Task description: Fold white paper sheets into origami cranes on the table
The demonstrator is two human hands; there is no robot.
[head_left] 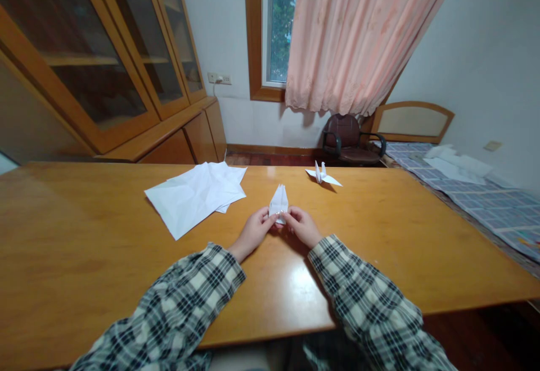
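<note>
A small folded white paper piece (279, 201) lies on the wooden table (84, 236), its narrow end toward me. My left hand (253, 230) pinches its near left corner. My right hand (300, 226) pinches the near right corner, fingers closed on the paper. Both arms wear plaid sleeves. A finished white paper crane (322, 175) stands farther back on the table, to the right of my hands. A loose stack of white paper sheets (197, 194) lies to the left of the folded piece.
A dark office chair (351, 139) stands beyond the table's far edge under a pink curtain (358, 34). A bed with a blue patterned cover (485, 197) and papers runs along the right. A wooden glass-door cabinet (105, 62) fills the left wall.
</note>
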